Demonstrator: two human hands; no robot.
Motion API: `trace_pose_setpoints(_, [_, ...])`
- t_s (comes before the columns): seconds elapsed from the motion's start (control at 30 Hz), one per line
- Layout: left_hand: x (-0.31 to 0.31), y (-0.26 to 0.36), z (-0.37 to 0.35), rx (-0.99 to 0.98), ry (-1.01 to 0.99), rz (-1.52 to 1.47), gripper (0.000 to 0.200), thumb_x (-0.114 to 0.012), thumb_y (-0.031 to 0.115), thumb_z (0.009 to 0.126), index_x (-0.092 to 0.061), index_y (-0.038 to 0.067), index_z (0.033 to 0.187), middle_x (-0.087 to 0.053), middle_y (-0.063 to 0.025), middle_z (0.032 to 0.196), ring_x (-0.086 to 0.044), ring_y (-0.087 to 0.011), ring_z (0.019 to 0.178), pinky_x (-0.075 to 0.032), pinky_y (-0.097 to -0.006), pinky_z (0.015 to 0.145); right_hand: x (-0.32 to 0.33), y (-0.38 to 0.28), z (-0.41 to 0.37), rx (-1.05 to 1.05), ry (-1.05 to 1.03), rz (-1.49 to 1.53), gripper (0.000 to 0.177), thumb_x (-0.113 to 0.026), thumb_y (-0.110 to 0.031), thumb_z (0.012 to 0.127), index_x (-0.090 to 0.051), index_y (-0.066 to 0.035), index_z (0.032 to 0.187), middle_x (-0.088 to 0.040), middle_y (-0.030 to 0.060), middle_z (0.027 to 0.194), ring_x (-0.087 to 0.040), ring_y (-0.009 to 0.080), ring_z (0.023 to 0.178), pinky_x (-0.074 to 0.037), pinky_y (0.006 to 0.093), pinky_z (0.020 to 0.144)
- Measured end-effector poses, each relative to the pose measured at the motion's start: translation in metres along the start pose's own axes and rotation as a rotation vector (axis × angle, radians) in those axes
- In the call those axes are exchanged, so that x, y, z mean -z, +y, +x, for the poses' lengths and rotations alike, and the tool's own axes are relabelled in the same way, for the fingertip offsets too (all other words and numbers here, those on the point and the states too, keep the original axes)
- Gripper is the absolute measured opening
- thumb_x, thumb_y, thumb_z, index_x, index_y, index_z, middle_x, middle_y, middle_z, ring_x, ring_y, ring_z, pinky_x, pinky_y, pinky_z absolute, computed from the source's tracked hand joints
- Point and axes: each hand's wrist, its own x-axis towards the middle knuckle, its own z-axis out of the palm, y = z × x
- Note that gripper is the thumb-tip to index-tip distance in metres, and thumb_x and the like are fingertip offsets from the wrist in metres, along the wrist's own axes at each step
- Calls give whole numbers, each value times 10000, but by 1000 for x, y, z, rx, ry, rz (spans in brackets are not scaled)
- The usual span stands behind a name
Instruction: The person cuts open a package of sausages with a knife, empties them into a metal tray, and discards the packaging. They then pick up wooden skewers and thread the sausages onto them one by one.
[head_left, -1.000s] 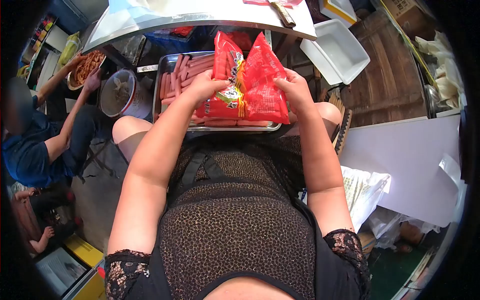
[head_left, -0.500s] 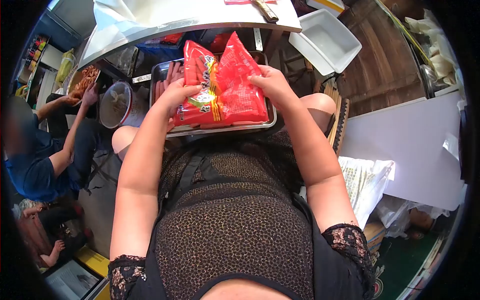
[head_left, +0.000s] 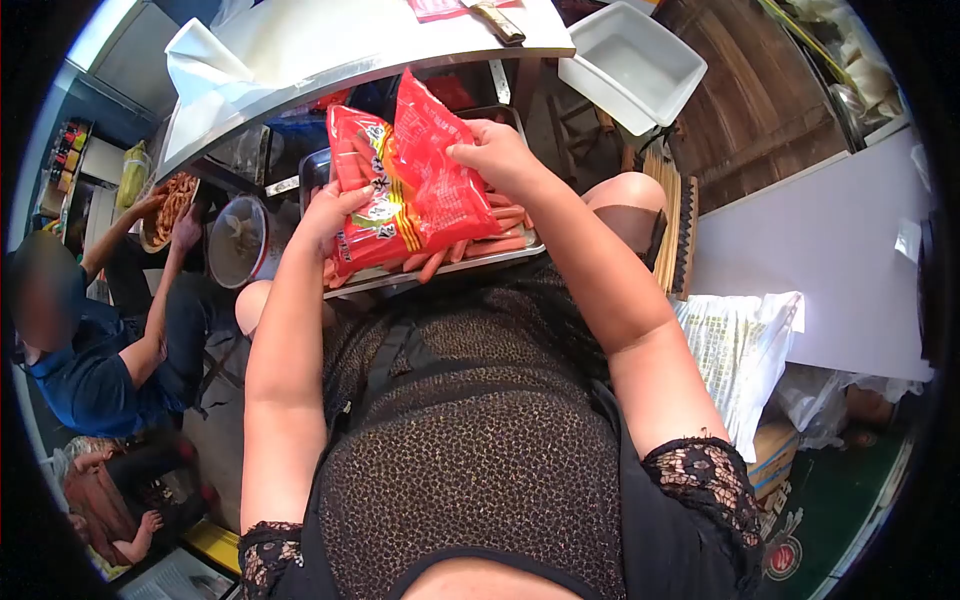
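A red plastic sausage bag (head_left: 440,195) with a clear window and yellow stripes is stretched between my two hands. My left hand (head_left: 328,215) grips its left side, thumb on the front. On the opposite side, near the top, my right hand (head_left: 497,157) pinches the bag with the thumb in front. Below the bag sits a metal tray (head_left: 478,262) on my lap, holding many pink sausages (head_left: 508,243); several show at its front and right. The bag covers the middle of the tray.
A white table (head_left: 370,35) bears a knife (head_left: 497,22). An empty white bin (head_left: 632,65) stands at the right, above a bundle of wooden skewers (head_left: 660,225). At left, another person (head_left: 90,370) holds a bowl of food (head_left: 175,205) beside a bucket (head_left: 240,240).
The bag has tilted and shifted left with both hands. More sausages now show at the tray's front and right. The whole view has turned slightly.
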Motion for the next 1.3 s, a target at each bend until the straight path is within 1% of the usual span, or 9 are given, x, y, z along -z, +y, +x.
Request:
trace_pose_setpoints(0.3, [18, 1, -23, -167, -9, -89, 352, -677, 63, 815, -557, 19, 1143, -653, -98, 1019, -647, -178, 885, -538, -335, 777, -7, -8, -28, 251, 15, -181, 445, -599, -32, 845, -494, 25, 1274, -645, 55, 1007, -610, 92, 861, -497, 247, 779])
trace_pose_setpoints(0.63, [17, 26, -76, -355, -47, 181, 179, -666, -9, 769, -656, 23, 944, -658, -63, 993, -632, -161, 879, -504, -301, 808, 13, -15, -64, -73, 150, 36, 214, -678, -51, 802, -651, 23, 1000, -661, 31, 910, -600, 83, 767, -500, 233, 697])
trace_pose_setpoints(0.77, [24, 36, -82, -983, -64, 587, 263, -721, 68, 771, -623, 51, 1014, -515, -150, 1275, -486, -219, 1172, -383, -326, 965, 26, 5, -56, 549, 203, -235, 158, -610, 105, 761, -663, -1, 865, -635, 61, 897, -597, 117, 846, -488, 237, 731])
trace_pose_setpoints(0.87, [6, 36, -88, -716, 259, 81, 561, -655, 139, 853, -397, 67, 1346, -426, -123, 1377, -437, -227, 1244, -335, -362, 1042, 14, -3, -60, 656, 331, -234, 188, -595, 139, 734, -667, -14, 817, -613, 82, 953, -600, 156, 885, -492, 255, 745])
trace_pose_setpoints(0.97, [12, 31, -98, -190, -355, -774, 615, -576, 304, 928, -302, 56, 1420, -454, -109, 1357, -429, -227, 1263, -352, -364, 1050, 8, -2, -58, 791, 408, -272, 191, -618, 131, 726, -673, -33, 804, -601, 96, 1017, -609, 192, 894, -502, 283, 766])
trace_pose_setpoints(1.1, [-3, 6, -102, -279, -227, -403, 642, -705, 118, 791, -405, 66, 1355, -563, -67, 1235, -553, -187, 1113, -458, -342, 936, 10, -1, -56, 954, 404, -678, 179, -605, 98, 773, -675, -51, 844, -595, 128, 1030, -613, 259, 933, -512, 304, 772])
trace_pose_setpoints(1.17, [-7, 11, -101, -269, -118, -317, 645, -714, 1, 707, -464, 67, 1298, -606, -47, 1159, -595, -180, 1029, -472, -345, 910, 5, 0, -54, 803, 557, -547, 262, -573, 61, 831, -622, -61, 1058, -583, 132, 1092, -604, 265, 970, -526, 332, 775])
trace_pose_setpoints(1.23, [-4, 12, -100, -313, -109, -315, 622, -723, -18, 696, -489, 67, 1267, -618, -49, 1133, -599, -180, 1018, -476, -341, 898, -1, -5, -50, 584, 475, 163, 410, -582, -62, 881, -467, -85, 1274, -555, 131, 1190, -591, 267, 1011, -516, 355, 832])
trace_pose_setpoints(1.3, [-3, 14, -96, -324, -99, -315, 621, -725, -25, 693, -493, 68, 1262, -617, -50, 1135, -600, -178, 1016, -477, -339, 895, 7, -19, -60, -138, -213, 1011, 584, -585, -168, 908, -299, -60, 1407, -513, 119, 1264, -518, 211, 1140, -462, 363, 925])
